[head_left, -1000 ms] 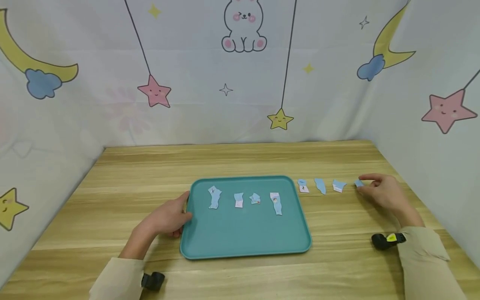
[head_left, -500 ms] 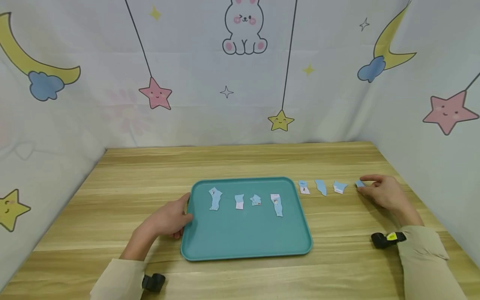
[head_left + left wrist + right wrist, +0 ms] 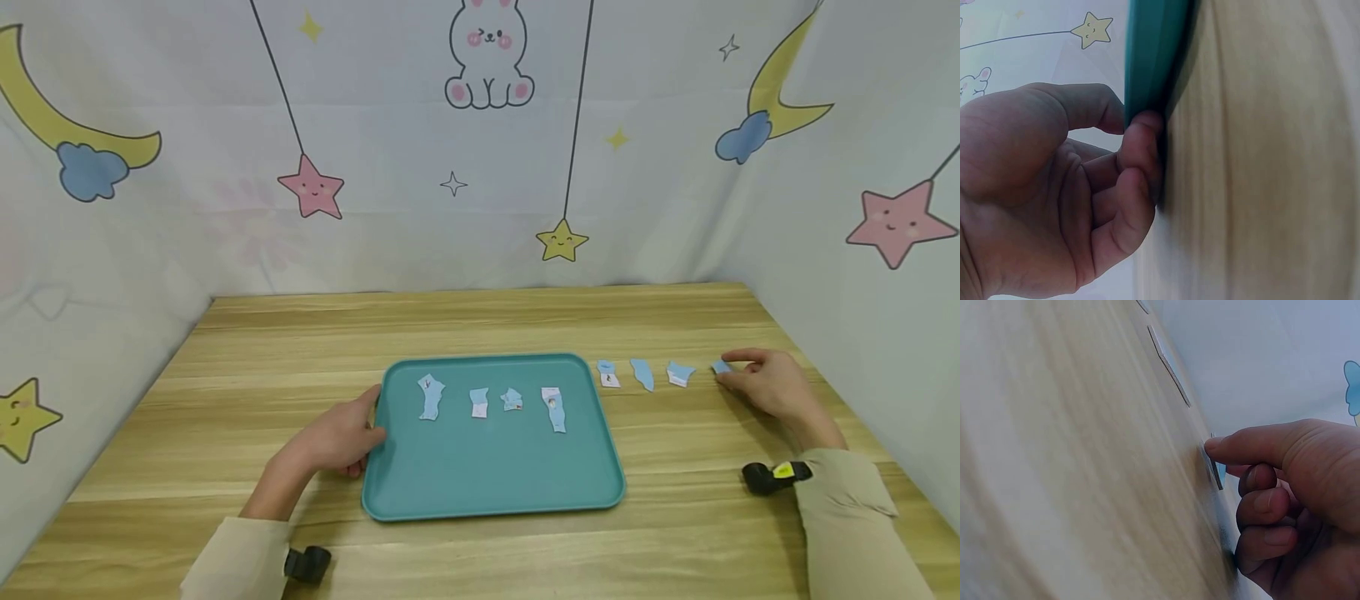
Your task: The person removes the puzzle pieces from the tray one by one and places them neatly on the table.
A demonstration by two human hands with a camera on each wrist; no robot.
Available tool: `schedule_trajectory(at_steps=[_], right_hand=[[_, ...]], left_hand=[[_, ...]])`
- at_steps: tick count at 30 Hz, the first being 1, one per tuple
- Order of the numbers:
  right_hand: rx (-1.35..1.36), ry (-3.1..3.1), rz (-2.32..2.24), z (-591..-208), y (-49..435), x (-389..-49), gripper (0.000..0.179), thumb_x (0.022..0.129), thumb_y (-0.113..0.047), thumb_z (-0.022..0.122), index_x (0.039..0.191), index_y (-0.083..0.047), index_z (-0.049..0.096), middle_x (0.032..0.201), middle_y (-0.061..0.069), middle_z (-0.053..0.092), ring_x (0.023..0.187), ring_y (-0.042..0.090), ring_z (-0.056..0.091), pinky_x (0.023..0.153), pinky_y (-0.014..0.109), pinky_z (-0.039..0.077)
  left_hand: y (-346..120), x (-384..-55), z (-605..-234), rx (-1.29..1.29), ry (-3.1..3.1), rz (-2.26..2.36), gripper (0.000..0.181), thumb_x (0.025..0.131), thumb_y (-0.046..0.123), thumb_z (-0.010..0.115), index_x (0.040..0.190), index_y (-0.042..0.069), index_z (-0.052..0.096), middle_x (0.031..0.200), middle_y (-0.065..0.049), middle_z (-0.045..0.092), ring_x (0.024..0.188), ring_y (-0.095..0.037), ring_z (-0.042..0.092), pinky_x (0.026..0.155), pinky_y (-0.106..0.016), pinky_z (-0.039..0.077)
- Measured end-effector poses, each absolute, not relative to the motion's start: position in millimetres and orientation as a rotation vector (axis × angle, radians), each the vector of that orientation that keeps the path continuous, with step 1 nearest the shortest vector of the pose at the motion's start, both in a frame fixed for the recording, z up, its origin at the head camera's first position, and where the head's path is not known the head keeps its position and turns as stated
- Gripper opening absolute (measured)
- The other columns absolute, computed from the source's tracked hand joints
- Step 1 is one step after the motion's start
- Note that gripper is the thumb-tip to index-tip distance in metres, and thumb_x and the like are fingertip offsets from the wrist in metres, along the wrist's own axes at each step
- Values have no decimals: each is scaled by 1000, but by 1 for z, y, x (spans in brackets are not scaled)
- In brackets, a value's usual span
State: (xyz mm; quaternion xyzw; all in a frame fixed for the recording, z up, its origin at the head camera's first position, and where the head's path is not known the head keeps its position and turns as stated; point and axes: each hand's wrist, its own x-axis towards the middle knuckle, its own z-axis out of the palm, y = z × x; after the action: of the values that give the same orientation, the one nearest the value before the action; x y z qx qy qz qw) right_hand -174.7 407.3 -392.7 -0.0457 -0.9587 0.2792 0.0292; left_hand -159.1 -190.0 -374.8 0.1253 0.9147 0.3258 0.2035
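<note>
At the left rim of a teal tray [image 3: 495, 467], my left hand [image 3: 333, 433] grips the edge. The left wrist view shows its thumb on one side of the rim and curled fingers against the other. My right hand [image 3: 772, 387] pinches a small blue jigsaw piece [image 3: 721, 367] between thumb and index finger, at the table's right side. In the right wrist view that piece [image 3: 1220, 475] stands tilted close to the wood, partly covered by the thumb. To its left lie a blue-and-white piece [image 3: 680, 373], a blue piece [image 3: 642, 374] and another blue-and-white piece [image 3: 608, 374].
Several joined or single blue-and-white pieces rest in the tray's upper half, among them a left cluster [image 3: 431, 397] and a right strip [image 3: 554, 409]. The wooden table [image 3: 480, 558] meets a printed cloth backdrop [image 3: 375, 242] at the back and sides.
</note>
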Motion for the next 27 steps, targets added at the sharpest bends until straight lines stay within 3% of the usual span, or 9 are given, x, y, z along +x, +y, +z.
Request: schedule_trajectory(at_steps=[19,27], right_hand=[[-139,-2976,832,-394,408,-176,54,100,-30,71,135,10,64,77,3,61,68,14,49,61,28,41],[-111,-2902,1123,-386,408,-173,60,103,-29,69,146,10,54,61,-8,50,52,7,42,50,28,40]], left_hand=[[-190,-159,-375,345,2563,901,77,99,6,51,164,-11,13,55,-4,58,45,-15,58,48,-30,47],[-190,-158,-377,338,2556,906,77,100,6,51,165,-11,13,55,-5,58,45,-15,58,48,-31,48]])
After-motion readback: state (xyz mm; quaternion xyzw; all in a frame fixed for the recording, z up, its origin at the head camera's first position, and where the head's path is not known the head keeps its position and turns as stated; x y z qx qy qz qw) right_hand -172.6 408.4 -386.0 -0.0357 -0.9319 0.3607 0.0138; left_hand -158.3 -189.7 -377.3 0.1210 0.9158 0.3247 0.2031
